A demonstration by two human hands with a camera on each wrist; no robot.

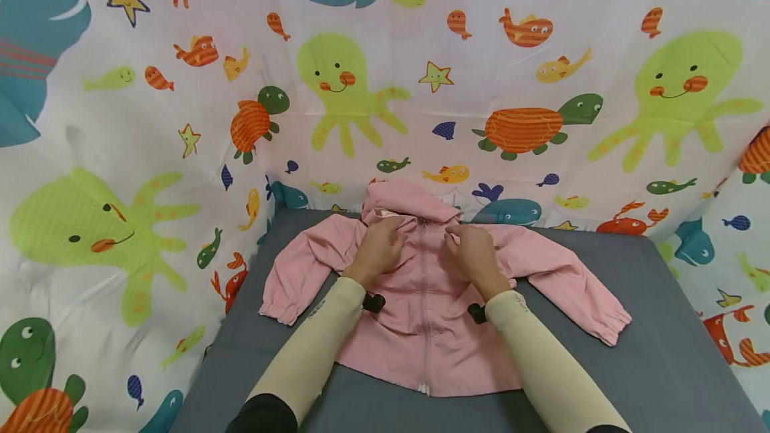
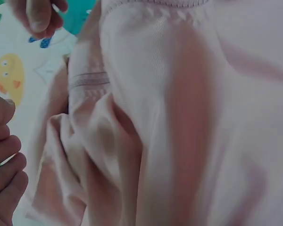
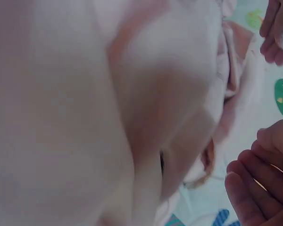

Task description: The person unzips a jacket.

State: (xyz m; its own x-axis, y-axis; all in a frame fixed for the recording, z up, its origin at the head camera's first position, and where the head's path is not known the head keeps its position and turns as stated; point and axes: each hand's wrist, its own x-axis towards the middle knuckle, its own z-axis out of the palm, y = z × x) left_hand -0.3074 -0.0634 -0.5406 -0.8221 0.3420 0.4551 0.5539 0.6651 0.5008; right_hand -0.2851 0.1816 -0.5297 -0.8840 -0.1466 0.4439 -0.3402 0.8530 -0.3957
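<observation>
- Pink, lightly creased fabric makes up the jacket (image 1: 445,313), lying flat across the surface (image 1: 577,393), its hood (image 1: 409,196) at the far edge and its hem towards the near edge.
- Straight down its middle runs a mauve zip (image 1: 424,313), closed from collar to hem.
- One jacket sleeve (image 1: 313,256) slants towards the left edge, the other (image 1: 559,276) towards the right edge; both end in gathered, ruffled cuffs (image 1: 610,329).
- Near the collar is the left hand (image 1: 380,249), fingers loosely bent, with no cloth in its grasp.
- Across the zip, the right hand (image 1: 475,256) is likewise slack and empty, its fingers curving inward; whether either hand brushes the fabric I cannot tell.
- Smooth cream sleeves (image 1: 309,343) cover the forearms, with small black devices (image 1: 374,303) at the wrists.
- Matte grey covers the surface, its corners rounded.
- Beyond the far edge hangs a white curtain (image 1: 433,25), softly wrinkled, printed with rounded octopuses, turtles, fish and stars.
</observation>
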